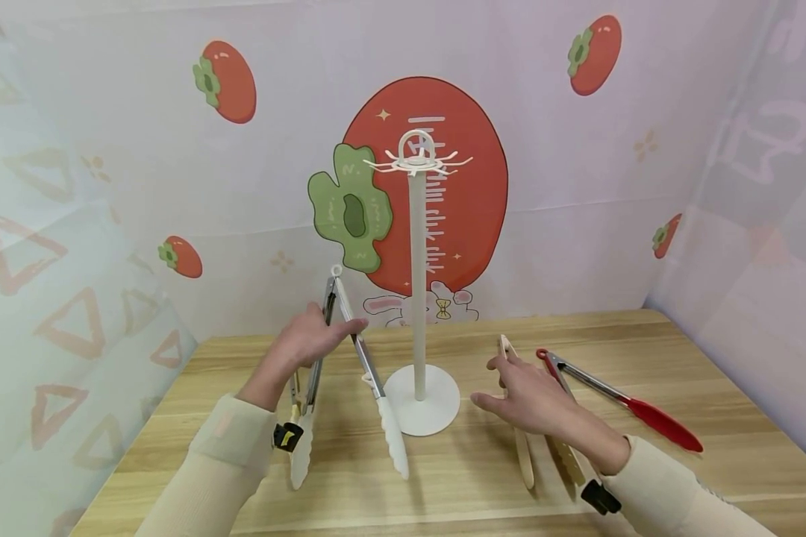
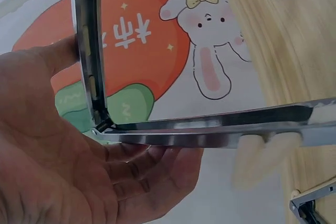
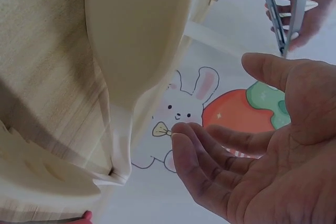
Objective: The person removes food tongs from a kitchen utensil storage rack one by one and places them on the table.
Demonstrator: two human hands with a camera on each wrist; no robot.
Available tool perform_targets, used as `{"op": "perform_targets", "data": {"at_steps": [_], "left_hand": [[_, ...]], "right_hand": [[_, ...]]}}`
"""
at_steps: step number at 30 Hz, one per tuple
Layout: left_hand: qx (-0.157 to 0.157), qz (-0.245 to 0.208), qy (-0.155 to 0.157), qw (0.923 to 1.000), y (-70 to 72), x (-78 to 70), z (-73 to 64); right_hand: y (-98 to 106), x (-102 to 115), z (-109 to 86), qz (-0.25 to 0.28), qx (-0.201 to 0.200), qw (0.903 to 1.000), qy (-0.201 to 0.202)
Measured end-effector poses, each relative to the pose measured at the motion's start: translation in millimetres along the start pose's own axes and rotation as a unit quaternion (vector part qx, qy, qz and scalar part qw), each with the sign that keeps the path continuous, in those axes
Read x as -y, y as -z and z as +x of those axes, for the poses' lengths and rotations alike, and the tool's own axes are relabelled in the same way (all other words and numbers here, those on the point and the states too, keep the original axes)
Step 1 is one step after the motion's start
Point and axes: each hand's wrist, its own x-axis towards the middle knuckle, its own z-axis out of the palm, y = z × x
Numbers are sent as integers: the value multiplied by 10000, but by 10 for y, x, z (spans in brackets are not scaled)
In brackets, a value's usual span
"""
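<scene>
My left hand (image 1: 312,335) holds a pair of metal tongs (image 1: 369,365) with white scalloped tips, raised by the stand with the arms spread and the ring end up. In the left wrist view, the thumb touches one arm of the tongs (image 2: 210,129) while the fingers lie along the other. My right hand (image 1: 533,391) hovers over cream-coloured tongs (image 1: 524,455), its fingers loosely bent. In the right wrist view, these cream tongs (image 3: 139,30) lie spread beside the hand (image 3: 262,156), apart from the fingers. A white stand (image 1: 419,283) with hooks around its top rises between the hands.
Red-tipped tongs (image 1: 658,421) lie on the wooden table (image 1: 470,492) at the right. Another pair of tongs (image 1: 294,395) is partly hidden behind my left hand. The stand's round base (image 1: 436,410) sits mid-table. A printed cloth (image 1: 564,246) hangs behind.
</scene>
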Motion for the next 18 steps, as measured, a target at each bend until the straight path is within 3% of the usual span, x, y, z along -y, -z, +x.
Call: {"op": "perform_targets", "data": {"at_steps": [8, 18], "left_hand": [[288, -65, 369, 9989, -58, 76, 71], [502, 302, 747, 9955, -139, 82, 105]], "right_hand": [[-10, -3, 0, 95, 93, 9999, -43], [-14, -16, 1, 72, 89, 9999, -72]]}}
